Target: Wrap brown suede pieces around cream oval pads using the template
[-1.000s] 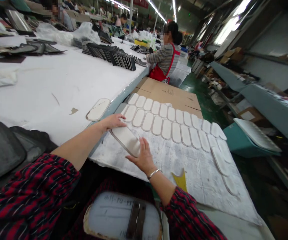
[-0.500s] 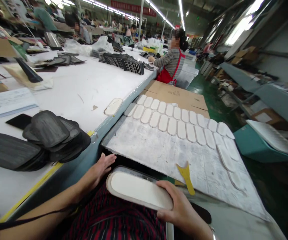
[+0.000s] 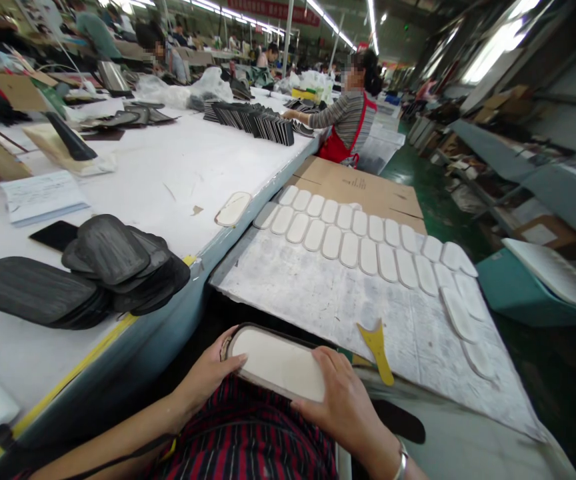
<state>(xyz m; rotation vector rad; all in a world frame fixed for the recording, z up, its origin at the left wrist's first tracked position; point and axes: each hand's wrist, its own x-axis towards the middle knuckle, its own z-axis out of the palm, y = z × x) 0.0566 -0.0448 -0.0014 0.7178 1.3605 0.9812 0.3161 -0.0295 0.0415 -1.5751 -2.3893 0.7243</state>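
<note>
Between my two hands, just above my lap, is a long oval piece (image 3: 278,363) with a white face and a dark rim. My left hand (image 3: 218,360) grips its left end, thumb on top of the white face. The right end is held by my right hand (image 3: 335,387), thumb along the near edge and fingers over the far side. Rows of similar white oval pieces (image 3: 347,248) lie on the pale board (image 3: 288,287) ahead of me. A yellow forked scraper-like tool (image 3: 377,350) rests at the board's near edge.
Stacked black oval pieces (image 3: 113,257) lie on the white table (image 3: 168,173) at left. One white oval (image 3: 233,209) sits at that table's edge. A cardboard sheet (image 3: 363,187) adjoins the board. Beyond it, a co-worker in a red apron (image 3: 341,143) handles dark pieces. A teal bin (image 3: 533,287) stands at right.
My left hand, open and apart from the oval piece before, has closed on its left end. My right hand has shifted its hold slightly. The view has moved a little.
</note>
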